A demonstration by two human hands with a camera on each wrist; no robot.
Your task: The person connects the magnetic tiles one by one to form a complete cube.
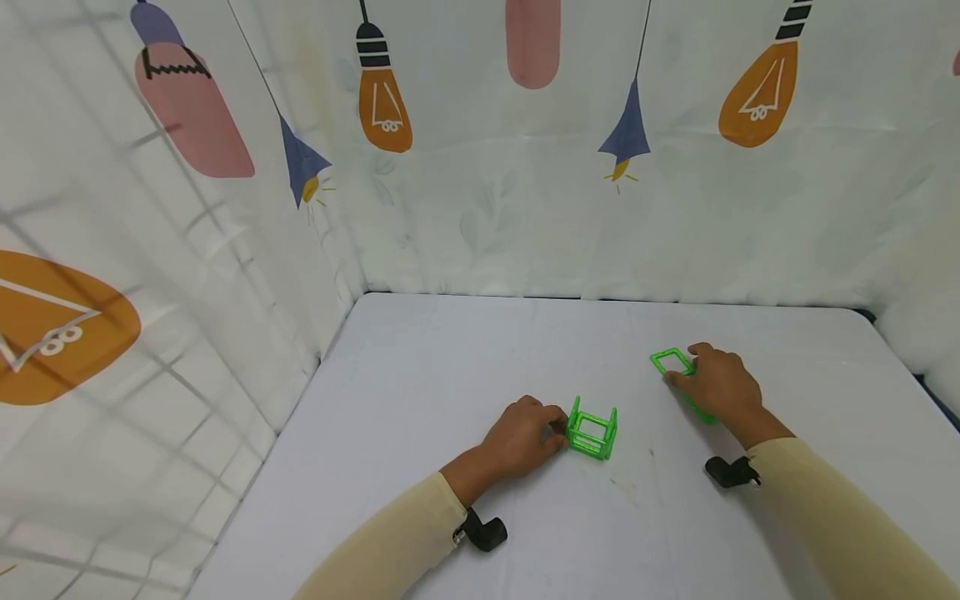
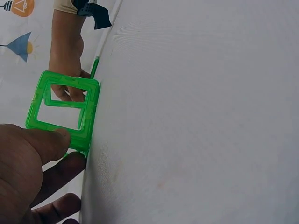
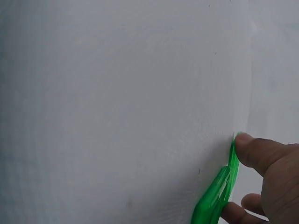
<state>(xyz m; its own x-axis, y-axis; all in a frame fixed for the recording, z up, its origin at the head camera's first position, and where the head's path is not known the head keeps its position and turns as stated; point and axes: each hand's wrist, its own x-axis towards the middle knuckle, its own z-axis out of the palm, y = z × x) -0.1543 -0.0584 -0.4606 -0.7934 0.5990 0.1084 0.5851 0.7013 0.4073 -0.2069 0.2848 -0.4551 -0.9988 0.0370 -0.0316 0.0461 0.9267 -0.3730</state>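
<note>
Right now my left hand (image 1: 525, 437) rests on the white bench (image 1: 450, 375) with its fingers (image 2: 44, 142) curled against the near left side of a small green cube frame (image 1: 592, 432), an open-topped box built of square green tiles standing upright near the middle of the bench. From my left wrist camera the thumb presses on the lower corner of the nearest square tile (image 2: 63, 114), and two more fingers sit just below it against the bench, so I am pinching that tile at its edge.

My right hand (image 1: 716, 385) lies further right and a little further back, well apart from the cube frame. It covers most of a flat green tile piece (image 1: 672, 362) lying on the bench; one square frame sticks out beyond my fingertips toward the back wall, and a green strip shows under the heel of the hand. From my right wrist camera the thumb tip (image 3: 250, 149) touches the top edge of the green piece (image 3: 219, 191) and another finger curls beneath it, so the fingers are narrow and gripping its edge. I cannot tell how many tiles are joined in that piece.

Both my sleeves are pale beige, and a black strap (image 1: 483, 531) sits at each wrist. A curtain printed with orange bulbs (image 1: 384, 104) hangs behind and beside the bench.
</note>
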